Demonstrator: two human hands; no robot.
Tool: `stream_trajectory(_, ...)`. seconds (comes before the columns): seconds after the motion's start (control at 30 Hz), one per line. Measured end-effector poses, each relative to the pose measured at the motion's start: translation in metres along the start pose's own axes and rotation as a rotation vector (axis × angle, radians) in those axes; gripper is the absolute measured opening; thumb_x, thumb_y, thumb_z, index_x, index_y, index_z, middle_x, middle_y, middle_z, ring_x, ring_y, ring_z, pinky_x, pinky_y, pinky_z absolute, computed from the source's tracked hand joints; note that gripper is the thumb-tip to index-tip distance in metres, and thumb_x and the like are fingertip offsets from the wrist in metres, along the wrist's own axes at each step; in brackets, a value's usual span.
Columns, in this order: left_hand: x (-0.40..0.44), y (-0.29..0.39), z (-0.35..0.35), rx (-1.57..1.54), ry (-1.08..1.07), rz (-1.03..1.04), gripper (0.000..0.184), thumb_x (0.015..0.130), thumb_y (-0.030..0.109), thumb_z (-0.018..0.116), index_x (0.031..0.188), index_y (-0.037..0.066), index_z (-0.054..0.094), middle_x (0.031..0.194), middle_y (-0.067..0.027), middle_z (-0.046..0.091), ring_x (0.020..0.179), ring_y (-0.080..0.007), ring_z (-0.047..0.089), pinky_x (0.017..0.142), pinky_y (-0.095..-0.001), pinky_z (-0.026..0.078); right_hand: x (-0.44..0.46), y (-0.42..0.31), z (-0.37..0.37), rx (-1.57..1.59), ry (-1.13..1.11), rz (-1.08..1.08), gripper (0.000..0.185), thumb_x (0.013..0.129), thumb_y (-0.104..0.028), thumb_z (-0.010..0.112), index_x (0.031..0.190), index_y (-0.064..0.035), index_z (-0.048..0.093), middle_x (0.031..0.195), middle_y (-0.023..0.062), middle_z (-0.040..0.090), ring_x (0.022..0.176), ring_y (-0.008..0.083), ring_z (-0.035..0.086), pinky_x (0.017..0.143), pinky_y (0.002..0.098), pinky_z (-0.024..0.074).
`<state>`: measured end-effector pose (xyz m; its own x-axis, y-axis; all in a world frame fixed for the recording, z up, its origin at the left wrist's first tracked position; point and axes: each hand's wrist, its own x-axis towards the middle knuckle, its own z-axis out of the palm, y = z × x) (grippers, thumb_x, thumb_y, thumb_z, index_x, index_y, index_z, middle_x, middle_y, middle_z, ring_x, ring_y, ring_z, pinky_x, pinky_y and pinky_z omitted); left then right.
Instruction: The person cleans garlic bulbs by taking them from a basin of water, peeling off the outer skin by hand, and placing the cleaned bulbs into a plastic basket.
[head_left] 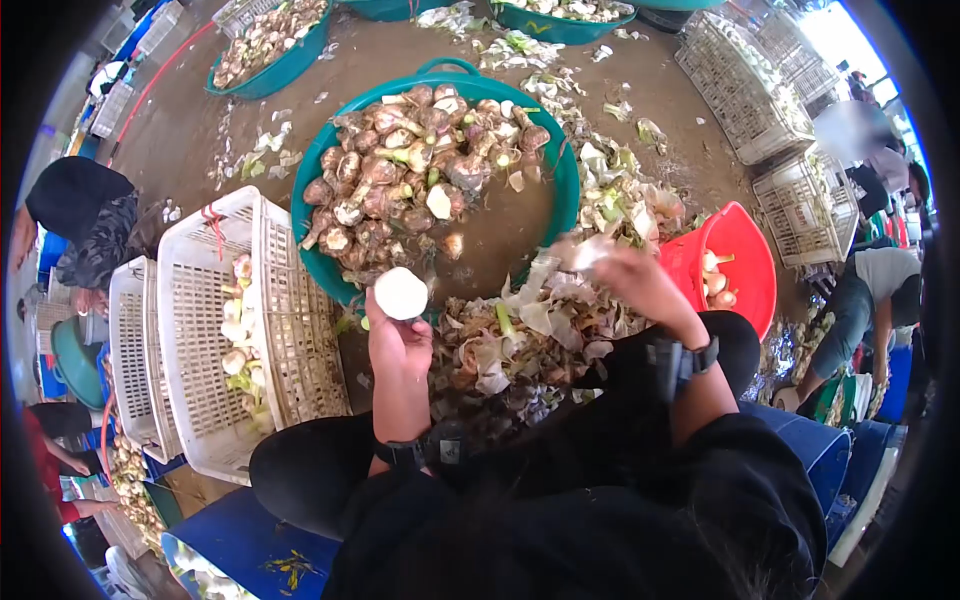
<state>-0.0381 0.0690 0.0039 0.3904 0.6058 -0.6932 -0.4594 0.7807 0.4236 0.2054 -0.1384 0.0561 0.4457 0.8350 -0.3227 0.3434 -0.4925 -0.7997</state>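
Bulb, cut white and round, in my left hand near a green tub

My left hand (398,345) curls its fingers around the bulb (401,294), its pale, smooth round face turned up, by the near rim of the tub. My right hand (645,290) is raised to the other side, blurred, with something whitish at its fingertips; I cannot tell what it pinches. The green plastic tub (569,195) carries rough, brown-skinned, dirt-streaked bulbs (380,180), a few with pale cut ends. Between my knees and the tub lie papery, crumpled peelings (510,345), spreading along its right side. A smooth red bucket (752,255) with some peeled bulbs (718,285) stands to my right; slatted white crates (190,340) stand to my left. The brown floor (650,95) looks wet and is littered with scraps. Around the room are more tubs, stacked crates and other people (868,300).
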Motion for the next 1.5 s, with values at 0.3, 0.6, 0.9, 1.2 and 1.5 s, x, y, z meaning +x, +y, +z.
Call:
stream_trajectory(0.3,-0.047,0.073,0.005,-0.327,0.134,0.641,0.038,0.087,0.043,0.045,0.088,0.006,0.053,0.075,-0.0049,0.058,0.066,-0.0141,0.055,0.057,-0.027,0.046,0.137,-0.038,0.124,-0.467,0.039,-0.405,0.025,0.078,-0.026,0.055,0.098,-0.0132,0.061,0.097,0.0135,0.06,0.092,0.0301,0.057,0.081,0.0397,0.0454)
stream_trajectory(0.6,0.007,0.008,0.005,0.662,0.199,0.502,0.027,0.082,0.02,0.058,0.103,0.003,0.054,0.093,-0.0056,0.055,0.084,-0.0157,0.052,0.075,-0.0267,0.042,0.197,0.002,0.168,-0.487,-0.64,-0.066,0.041,0.071,-0.02,0.063,0.108,-0.0036,0.056,0.091,0.0094,0.061,0.081,0.0219,0.06,0.067,0.0348,0.0514)
stream_trajectory(0.9,0.015,-0.028,0.021,0.953,-0.115,0.598,0.048,0.071,0.024,0.073,0.104,-0.003,0.052,0.087,-0.007,0.057,0.077,-0.0115,0.052,0.07,-0.0259,0.044,0.07,-0.046,0.128,-0.415,-0.031,-0.641,0.016,0.081,-0.018,0.05,0.08,-0.0038,0.057,0.076,0.0151,0.058,0.074,0.032,0.058,0.066,0.038,0.0484)
stream_trajectory(1.2,0.001,-0.019,0.017,0.755,-0.101,0.128,0.032,0.077,0.021,0.065,0.1,0.0,0.056,0.079,-0.0028,0.058,0.062,-0.0072,0.052,0.046,-0.0185,0.037,0.052,-0.053,0.134,-0.681,-0.035,-0.543,0.021,0.081,-0.02,0.051,0.073,-0.0012,0.056,0.071,0.0121,0.059,0.058,0.0269,0.06,0.052,0.0339,0.0511)
stream_trajectory(1.5,-0.009,0.003,0.024,1.045,-0.36,0.191,0.039,0.087,0.019,0.052,0.121,0.001,0.044,0.105,-0.0056,0.056,0.095,-0.0129,0.052,0.082,-0.0255,0.042,0.058,-0.033,0.134,0.645,-0.257,0.097,0.03,0.086,-0.021,0.054,0.102,0.0047,0.053,0.083,0.008,0.061,0.061,0.0151,0.059,0.051,0.026,0.0503)
